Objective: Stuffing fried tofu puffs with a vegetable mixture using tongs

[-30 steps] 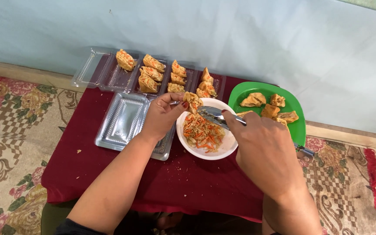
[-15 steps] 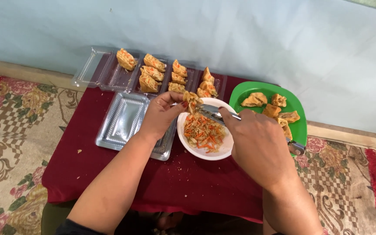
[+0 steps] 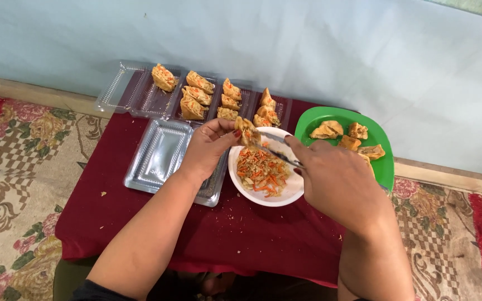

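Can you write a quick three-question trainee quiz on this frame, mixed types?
1. True or false: the left hand holds a fried pastry over the white bowl.
2. What does the right hand hold? A) metal utensil B) cup C) lid
3. What colour is the plate with unfilled pieces?

Key: 1 true; 2 A, the metal utensil; 3 green.

A green plate (image 3: 389, 170) of unfilled fried pieces, clear plastic trays (image 3: 157, 156), and a patterned rug (image 3: 23, 161)
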